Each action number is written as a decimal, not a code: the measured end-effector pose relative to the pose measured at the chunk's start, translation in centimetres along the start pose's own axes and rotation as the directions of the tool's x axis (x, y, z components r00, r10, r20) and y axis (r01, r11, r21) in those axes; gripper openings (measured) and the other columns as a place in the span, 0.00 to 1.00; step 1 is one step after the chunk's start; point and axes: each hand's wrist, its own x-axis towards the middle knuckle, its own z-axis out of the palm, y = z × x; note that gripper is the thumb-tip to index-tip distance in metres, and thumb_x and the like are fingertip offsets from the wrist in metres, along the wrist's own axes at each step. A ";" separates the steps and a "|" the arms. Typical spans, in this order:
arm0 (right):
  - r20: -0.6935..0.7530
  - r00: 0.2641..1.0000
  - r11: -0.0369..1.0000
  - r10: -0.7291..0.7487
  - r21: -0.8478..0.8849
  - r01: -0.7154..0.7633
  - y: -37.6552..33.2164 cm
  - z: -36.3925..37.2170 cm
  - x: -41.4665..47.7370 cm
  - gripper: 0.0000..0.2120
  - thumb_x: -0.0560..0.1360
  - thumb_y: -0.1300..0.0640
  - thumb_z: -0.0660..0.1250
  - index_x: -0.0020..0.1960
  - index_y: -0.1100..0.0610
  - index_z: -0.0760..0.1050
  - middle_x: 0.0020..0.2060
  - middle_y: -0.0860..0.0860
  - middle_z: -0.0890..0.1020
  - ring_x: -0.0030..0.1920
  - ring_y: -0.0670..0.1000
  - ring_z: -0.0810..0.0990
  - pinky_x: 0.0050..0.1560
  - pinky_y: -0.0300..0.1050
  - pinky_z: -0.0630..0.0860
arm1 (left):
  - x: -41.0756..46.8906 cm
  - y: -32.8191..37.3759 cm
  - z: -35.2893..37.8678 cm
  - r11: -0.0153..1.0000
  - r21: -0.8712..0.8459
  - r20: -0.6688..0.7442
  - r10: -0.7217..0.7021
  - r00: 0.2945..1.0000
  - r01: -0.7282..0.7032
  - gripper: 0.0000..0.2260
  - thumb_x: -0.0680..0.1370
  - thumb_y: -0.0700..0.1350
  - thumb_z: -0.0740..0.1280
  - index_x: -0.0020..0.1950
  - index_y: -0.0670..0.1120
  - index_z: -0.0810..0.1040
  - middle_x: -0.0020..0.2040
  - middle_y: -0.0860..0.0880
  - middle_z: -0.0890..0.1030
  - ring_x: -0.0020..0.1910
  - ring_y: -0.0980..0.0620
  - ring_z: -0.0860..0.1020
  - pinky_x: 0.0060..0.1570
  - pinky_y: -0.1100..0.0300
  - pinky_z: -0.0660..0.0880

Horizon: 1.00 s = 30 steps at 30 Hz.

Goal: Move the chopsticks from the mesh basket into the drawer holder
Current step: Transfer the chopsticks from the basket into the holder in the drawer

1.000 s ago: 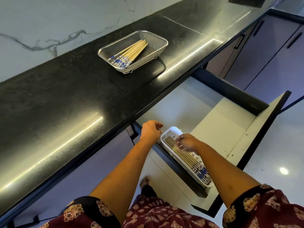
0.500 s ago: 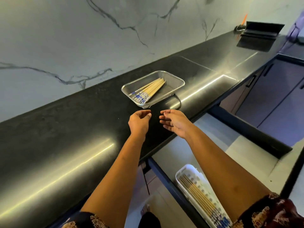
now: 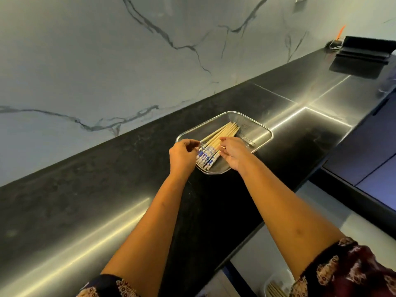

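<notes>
Both hands reach into a silver rectangular mesh basket (image 3: 260,133) on the black stone counter (image 3: 85,189): left hand (image 3: 182,156) and right hand (image 3: 232,153), fingers curled, flank blue-patterned wooden chopsticks (image 3: 216,143); whether either grasps them cannot be told.

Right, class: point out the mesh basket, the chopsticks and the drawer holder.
mesh basket (image 3: 260,130): head view, far right rim.
chopsticks (image 3: 227,130): head view, plain wooden shafts.
drawer holder (image 3: 278,278): head view, white rim at bottom edge.

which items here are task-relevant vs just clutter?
Job: chopsticks; mesh basket; drawer holder; left hand; right hand.
Lying about: black stand, far end of the countertop.
</notes>
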 end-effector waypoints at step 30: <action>-0.183 0.958 0.964 0.222 -0.108 -0.244 2.3 1.8 7.3 0.20 0.73 0.73 0.65 0.65 0.66 0.68 0.59 0.62 0.77 0.56 0.58 0.79 0.27 0.46 0.76 | 6.1 -1.7 2.3 0.768 0.570 0.429 0.024 0.903 -0.292 0.16 0.77 0.39 0.62 0.58 0.56 0.79 0.58 0.55 0.81 0.60 0.55 0.76 0.74 0.44 0.47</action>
